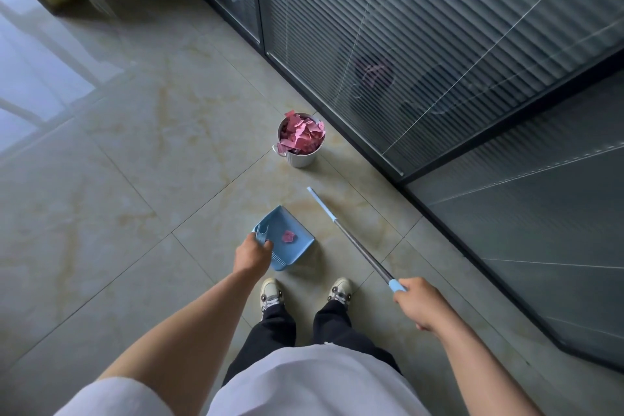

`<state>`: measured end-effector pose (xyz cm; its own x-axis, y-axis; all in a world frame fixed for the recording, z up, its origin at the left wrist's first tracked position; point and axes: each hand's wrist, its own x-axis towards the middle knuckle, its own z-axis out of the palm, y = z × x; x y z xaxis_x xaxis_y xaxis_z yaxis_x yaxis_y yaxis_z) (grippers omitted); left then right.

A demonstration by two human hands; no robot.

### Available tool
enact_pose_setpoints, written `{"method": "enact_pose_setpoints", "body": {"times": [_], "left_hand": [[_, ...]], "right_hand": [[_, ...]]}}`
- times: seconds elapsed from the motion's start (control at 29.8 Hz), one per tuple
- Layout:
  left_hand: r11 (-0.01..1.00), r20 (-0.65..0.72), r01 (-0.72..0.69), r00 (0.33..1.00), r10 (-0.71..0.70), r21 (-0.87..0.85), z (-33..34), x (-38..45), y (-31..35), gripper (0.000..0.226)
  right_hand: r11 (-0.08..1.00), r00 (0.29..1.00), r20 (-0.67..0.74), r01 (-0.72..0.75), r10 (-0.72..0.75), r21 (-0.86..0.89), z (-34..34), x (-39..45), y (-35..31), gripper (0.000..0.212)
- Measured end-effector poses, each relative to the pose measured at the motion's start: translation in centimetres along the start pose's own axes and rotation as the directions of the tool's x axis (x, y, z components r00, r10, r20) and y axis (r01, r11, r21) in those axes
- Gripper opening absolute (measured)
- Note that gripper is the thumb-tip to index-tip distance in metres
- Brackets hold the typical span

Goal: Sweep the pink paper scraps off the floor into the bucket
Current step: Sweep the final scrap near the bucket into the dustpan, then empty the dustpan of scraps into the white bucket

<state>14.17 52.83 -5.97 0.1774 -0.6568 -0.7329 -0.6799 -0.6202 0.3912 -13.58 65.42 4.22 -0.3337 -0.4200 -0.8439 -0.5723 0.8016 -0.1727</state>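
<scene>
While the person stands on the tiled floor (pixel 118 179), the left hand (pixel 251 255) grips the rear edge of a blue dustpan (pixel 287 240), fingers curled round it; one pink scrap (pixel 288 236) lies in the pan. The right hand (pixel 420 302) is clenched round the blue grip of a broom handle (pixel 358 246), which slants toward the bucket (pixel 301 157). The bucket stands upright near the glass wall (pixel 439 44), heaped with pink scraps (pixel 302 133). Two shoes (pixel 271 294) are just behind the dustpan.

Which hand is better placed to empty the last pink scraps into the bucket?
Left, probably. The left hand already grips the blue dustpan holding the pink scraps; the right hand holds only the long pole.
</scene>
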Motion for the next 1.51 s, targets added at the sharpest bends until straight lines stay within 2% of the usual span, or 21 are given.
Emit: {"method": "enact_pose_setpoints", "body": {"times": [0.1,0.17,0.27,0.37,0.5,0.64,0.7,0.77,0.87,1.14,1.24,1.34,1.51], "left_hand": [[0.993,-0.019,0.025,0.999,-0.027,-0.113,-0.6,-0.2,-0.5,0.025],[0.961,0.029,0.075,0.997,-0.070,-0.267,-1.3,-0.6,-0.6,0.020],[0.852,0.180,0.191,0.977,-0.116,-0.487,-2.8,-1.3,-0.8,0.023],[0.745,0.253,0.220,0.965,-0.072,-0.629,-4.9,-1.6,-0.8,0.018],[0.579,0.249,0.229,0.967,-0.047,-0.782,-7.5,-2.1,0.3,0.015],[0.423,0.161,0.198,0.979,-0.123,-0.884,-9.5,-2.7,2.6,0.036],[0.406,0.088,0.139,0.986,-0.141,-0.903,-10.0,-3.2,3.4,0.039],[0.473,-0.011,0.045,0.993,-0.115,-0.880,-10.2,-4.0,4.2,0.034],[0.582,-0.119,-0.109,0.993,0.021,-0.806,-10.3,-5.6,5.2,0.028],[0.690,-0.234,-0.371,0.928,0.289,-0.621,-11.2,-8.6,8.2,0.022],[0.750,-0.232,-0.453,0.891,0.390,-0.481,-11.2,-9.1,8.9,0.024],[0.806,-0.225,-0.536,0.843,0.490,-0.253,-10.9,-9.3,9.3,0.028],[0.824,-0.094,-0.558,0.819,0.566,0.098,-9.3,-9.6,10.0,0.041]], "right_hand": [[1.000,0.999,-0.040,-0.015,0.015,0.014,0.3,0.6,0.0,0.018],[0.999,0.997,-0.072,-0.031,0.033,0.030,0.5,1.1,0.0,0.021],[0.998,0.994,-0.096,-0.058,0.060,0.020,1.1,1.6,-0.1,0.014],[0.998,0.993,-0.102,-0.063,0.065,0.022,1.9,2.3,-0.6,0.009],[0.992,0.992,-0.085,-0.083,0.091,0.097,2.6,3.6,-1.2,0.025],[0.976,0.990,-0.060,-0.114,0.126,0.184,3.3,4.6,-1.7,0.018],[0.973,0.990,-0.067,-0.108,0.124,0.205,3.3,4.6,-1.8,0.018],[0.972,0.990,-0.072,-0.100,0.118,0.211,3.3,4.5,-1.8,0.018],[0.971,0.991,-0.066,-0.096,0.113,0.220,3.2,4.4,-1.5,0.020],[0.971,0.992,-0.067,-0.089,0.106,0.221,3.2,3.6,-0.7,0.029],[0.974,0.992,-0.069,-0.087,0.103,0.208,3.2,3.4,-0.7,0.028],[0.976,0.994,-0.067,-0.075,0.091,0.206,3.1,3.3,-0.8,0.028],[0.976,0.995,-0.063,-0.063,0.078,0.209,2.9,3.0,-0.7,0.026]]}}
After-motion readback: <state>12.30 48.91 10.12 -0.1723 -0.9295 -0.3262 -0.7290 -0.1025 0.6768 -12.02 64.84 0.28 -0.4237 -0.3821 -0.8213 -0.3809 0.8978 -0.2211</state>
